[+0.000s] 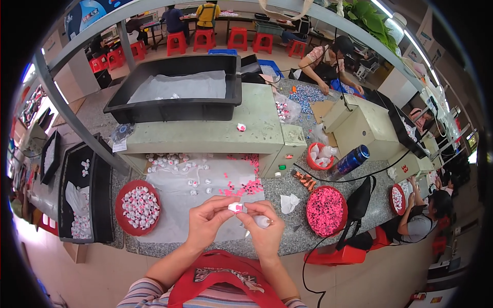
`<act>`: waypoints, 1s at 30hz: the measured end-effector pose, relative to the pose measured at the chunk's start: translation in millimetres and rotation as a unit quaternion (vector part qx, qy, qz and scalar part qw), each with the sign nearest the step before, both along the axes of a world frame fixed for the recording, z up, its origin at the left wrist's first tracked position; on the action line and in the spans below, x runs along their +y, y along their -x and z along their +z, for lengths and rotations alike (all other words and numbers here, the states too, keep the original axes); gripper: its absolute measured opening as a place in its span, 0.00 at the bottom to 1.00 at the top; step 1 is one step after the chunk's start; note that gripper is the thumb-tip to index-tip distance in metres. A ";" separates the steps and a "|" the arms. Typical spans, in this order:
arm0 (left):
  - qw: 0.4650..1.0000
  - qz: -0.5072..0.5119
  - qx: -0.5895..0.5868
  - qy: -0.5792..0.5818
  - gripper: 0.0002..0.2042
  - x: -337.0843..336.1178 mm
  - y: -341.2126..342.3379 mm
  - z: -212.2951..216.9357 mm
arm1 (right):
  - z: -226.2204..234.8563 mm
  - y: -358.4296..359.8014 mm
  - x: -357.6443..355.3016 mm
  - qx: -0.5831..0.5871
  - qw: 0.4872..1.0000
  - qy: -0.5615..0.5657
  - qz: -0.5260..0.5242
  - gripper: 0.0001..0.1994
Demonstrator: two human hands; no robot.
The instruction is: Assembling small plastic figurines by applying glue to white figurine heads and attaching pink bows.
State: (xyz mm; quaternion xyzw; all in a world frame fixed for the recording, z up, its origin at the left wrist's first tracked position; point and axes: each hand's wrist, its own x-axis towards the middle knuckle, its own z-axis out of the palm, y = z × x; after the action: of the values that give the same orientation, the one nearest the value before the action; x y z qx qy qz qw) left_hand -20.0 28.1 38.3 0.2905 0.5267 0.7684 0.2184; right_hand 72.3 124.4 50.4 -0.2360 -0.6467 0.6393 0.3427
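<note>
In front of my chest, both hands pinch a small white plastic piece with a pink patch (235,207). My left hand (209,219) grips it from the left with thumb and forefinger. My right hand (266,231) holds its other side, and a small whitish squeeze bottle (262,221) is tucked in the same palm. Below them a white paper sheet (177,220) covers the bench. Small bright pink parts (249,186) are scattered on it just past my hands, along with several white pieces (193,184). A crumpled white tissue (289,203) lies right of my right hand.
A red bowl of white-and-pink pieces (119,205) stands left, a red bowl of pink parts (343,226) right. Ahead, a pale green metal housing (205,134) overhangs the sheet and carries a black tray (174,110). A blue bottle (352,161) stands at right. Co-workers sit beyond.
</note>
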 end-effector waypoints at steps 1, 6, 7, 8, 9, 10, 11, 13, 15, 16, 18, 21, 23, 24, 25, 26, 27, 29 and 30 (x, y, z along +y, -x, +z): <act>1.000 -0.014 -0.021 -0.013 0.12 0.1 -1.1 -0.1 | 0.0 -0.5 0.5 0.000 1.000 0.001 0.001 0.09; 0.997 -0.033 -0.053 -0.035 0.12 1.1 -8.1 3.9 | 6.1 -3.8 4.5 0.010 0.999 -0.017 0.049 0.10; 0.997 -0.037 -0.044 -0.041 0.12 0.4 -7.6 2.6 | 6.1 -4.5 5.8 0.009 0.999 -0.014 0.049 0.10; 0.997 -0.041 -0.036 -0.048 0.12 -0.1 -7.0 1.3 | 5.8 -5.3 7.4 0.012 0.998 -0.019 0.064 0.10; 0.998 -0.041 -0.037 -0.044 0.12 0.1 -6.4 0.2 | 5.6 -6.0 9.1 0.014 0.996 -0.024 0.080 0.10; 0.998 -0.045 -0.009 -0.052 0.12 0.7 -5.7 -0.6 | 6.0 -6.4 11.3 0.014 0.997 -0.020 0.080 0.10; 0.997 -0.050 0.019 -0.060 0.12 0.6 -5.6 -0.7 | 6.7 -6.7 13.8 0.015 0.996 -0.027 0.087 0.09; 0.998 -0.045 0.018 -0.049 0.12 0.4 -5.6 -0.1 | 5.9 -5.7 15.1 0.016 0.995 -0.032 0.094 0.09; 0.998 -0.039 0.018 -0.041 0.12 0.1 -6.1 0.6 | 4.1 -4.5 15.9 0.004 0.995 -0.044 0.092 0.08; 0.999 -0.032 0.022 -0.033 0.11 -0.1 -6.9 1.4 | 4.0 -4.6 16.1 0.004 0.995 -0.043 0.091 0.08; 0.999 -0.026 0.025 -0.024 0.10 0.5 -8.2 0.4 | 4.3 -4.6 16.5 -0.004 0.995 -0.048 0.087 0.09; 0.999 -0.023 0.015 -0.027 0.10 -2.0 -10.3 0.1 | 3.5 -5.4 14.9 0.004 0.994 -0.067 0.085 0.07; 0.999 -0.025 0.016 -0.017 0.10 -2.2 -10.1 0.5 | 0.7 -5.5 15.3 0.004 0.995 -0.054 0.088 0.07; 0.999 -0.025 0.016 -0.017 0.10 -2.2 -10.2 0.7 | 0.1 -5.5 15.3 0.003 0.995 -0.042 0.092 0.07; 0.999 -0.025 0.009 -0.018 0.09 -2.3 -10.0 0.5 | 0.3 -5.1 15.1 0.003 0.995 -0.042 0.092 0.07; 1.000 -0.025 0.002 -0.018 0.09 -2.4 -9.7 0.3 | 0.7 -4.6 14.9 0.001 0.995 -0.032 0.095 0.07; 1.000 -0.024 0.002 -0.018 0.09 -2.5 -9.5 0.2 | 0.9 -4.0 14.8 -0.001 0.995 -0.021 0.097 0.07; 0.999 -0.027 -0.022 -0.024 0.10 -2.9 -9.4 0.3 | 0.7 -2.9 14.6 0.001 0.995 -0.017 0.100 0.07; 0.999 -0.027 -0.022 -0.024 0.10 -2.8 -8.4 -1.3 | 0.3 -1.9 14.7 0.003 0.995 -0.012 0.103 0.07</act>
State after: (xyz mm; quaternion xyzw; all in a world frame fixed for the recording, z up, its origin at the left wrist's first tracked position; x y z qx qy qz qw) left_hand -11.7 25.3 37.0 0.2930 0.4954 0.7806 0.2436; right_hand 74.2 139.1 50.7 -0.1621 -0.6744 0.6640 0.2794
